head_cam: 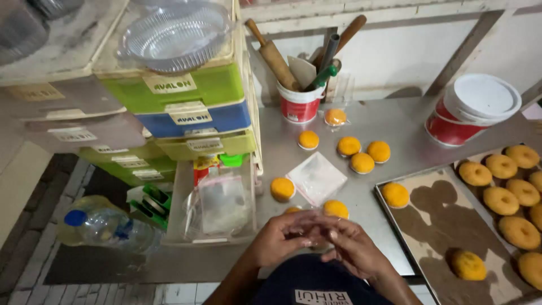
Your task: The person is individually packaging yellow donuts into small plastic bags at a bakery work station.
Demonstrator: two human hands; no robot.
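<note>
Whatever the left hand (280,236) and right hand (353,247) pinch between them is blurred. They hide part of one yellow bun (293,210). The baking tray (435,226) beside them runs off the frame's lower edge.

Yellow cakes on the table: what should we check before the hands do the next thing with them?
1. Both hands meet low at the table edge, left hand and right hand: ok.
2. Something clear, perhaps a small bag, between the fingers: cannot tell.
3. Spare clear bags lie flat within reach: ok.
4. Loose yellow cakes sit apart on the metal table, none stacked: ok.
5. Near baking tray holds only two cakes, with much bare paper: ok.
6. Red tub of rolling pins stands upright behind: ok.
</note>
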